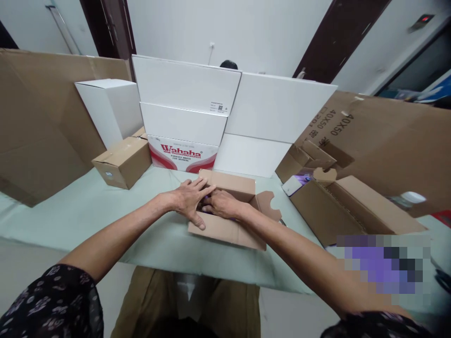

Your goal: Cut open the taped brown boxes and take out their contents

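Observation:
An open brown cardboard box rests on the green-covered table in front of me, its flaps folded outward. My left hand is spread over the box's left end, thumb toward the near flap, fingers toward the far one. Inside the box, my right hand reaches to the left end with fingers curled down. A bit of something purple shows beneath that hand; most of it is hidden. The right flap, with a curved cut-out, sticks outward.
White boxes and a Wahaha box form a wall behind. A closed carton stands left. On the right are an open carton, a purple-and-white box and a blurred-out purple item. Large cardboard sheets flank both sides.

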The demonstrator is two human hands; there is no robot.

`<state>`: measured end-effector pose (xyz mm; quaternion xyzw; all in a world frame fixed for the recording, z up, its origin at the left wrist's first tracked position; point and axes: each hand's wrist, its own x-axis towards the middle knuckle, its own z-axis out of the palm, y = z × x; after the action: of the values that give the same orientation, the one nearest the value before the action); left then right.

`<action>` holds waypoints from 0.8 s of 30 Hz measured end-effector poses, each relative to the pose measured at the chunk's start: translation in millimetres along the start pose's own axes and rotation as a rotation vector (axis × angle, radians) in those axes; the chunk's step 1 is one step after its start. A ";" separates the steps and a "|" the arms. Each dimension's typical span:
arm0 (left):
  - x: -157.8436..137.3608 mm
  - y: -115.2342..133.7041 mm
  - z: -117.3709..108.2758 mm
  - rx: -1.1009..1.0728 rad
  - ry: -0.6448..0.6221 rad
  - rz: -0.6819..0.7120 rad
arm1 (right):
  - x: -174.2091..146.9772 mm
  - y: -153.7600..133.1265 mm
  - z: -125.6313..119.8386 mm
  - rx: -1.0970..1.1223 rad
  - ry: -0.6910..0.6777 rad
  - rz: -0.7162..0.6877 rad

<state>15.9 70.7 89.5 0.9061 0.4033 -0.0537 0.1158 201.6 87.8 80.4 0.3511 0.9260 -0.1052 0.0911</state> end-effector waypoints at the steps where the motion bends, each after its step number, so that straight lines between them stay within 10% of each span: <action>1: 0.1 0.0 0.0 -0.007 0.004 0.001 | -2.4 0.6 -0.7 -0.002 0.015 0.042; 12: -1.8 1.3 0.4 -0.045 0.024 -0.002 | -36.9 0.1 -15.6 -0.056 0.071 0.538; 24: -1.0 1.0 -0.6 -0.035 -0.006 -0.025 | -62.5 11.3 -13.6 -0.035 0.035 0.559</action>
<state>16.0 69.4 90.4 0.8987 0.4151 -0.0510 0.1320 254.0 60.2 107.2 0.5930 0.7963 -0.0537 0.1067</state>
